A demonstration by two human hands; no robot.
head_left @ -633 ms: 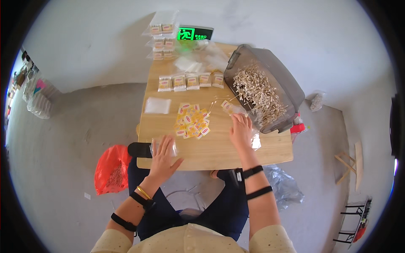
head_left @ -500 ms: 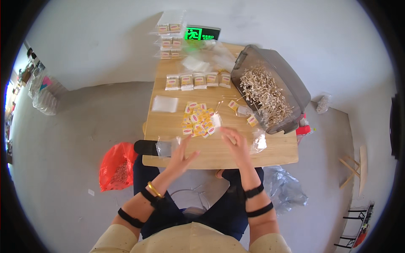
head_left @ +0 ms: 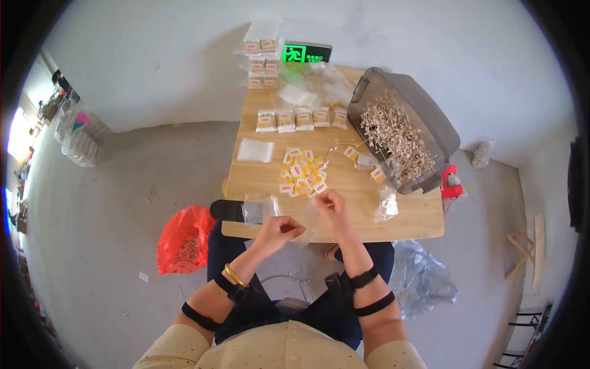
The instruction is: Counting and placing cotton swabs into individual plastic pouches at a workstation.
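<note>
Two bare hands meet low over the near edge of a wooden surface [head_left: 362,231]. The left hand [head_left: 278,235] has its thumb and fingertips brought together; whether they grip anything is hard to tell. Just ahead and to its right, the right hand [head_left: 332,209] pinches what looks like a clear bag [head_left: 312,218], its thin film hanging in the gap between the two hands.

Just beyond the left hand, more clear bags [head_left: 260,210] lie on a black strip [head_left: 226,210] that juts past the surface's left edge. Directly ahead of the right hand is a loose pile of yellow-and-white cards [head_left: 302,172]. To the right hand's right lies a crumpled clear packet [head_left: 387,205].

Farther out, a stack of clear sheets [head_left: 255,150] sits beyond the left hand, and a few loose cotton swabs [head_left: 330,155] lie beyond the right. Past these stand five filled packets [head_left: 303,119] in a row. Ahead and right of the right hand, a grey bin [head_left: 430,101] holds a heap of swabs [head_left: 393,138]. Farthest away, beyond the left hand, bagged packets [head_left: 263,64] are stacked beside a green-lit sign [head_left: 307,53].
</note>
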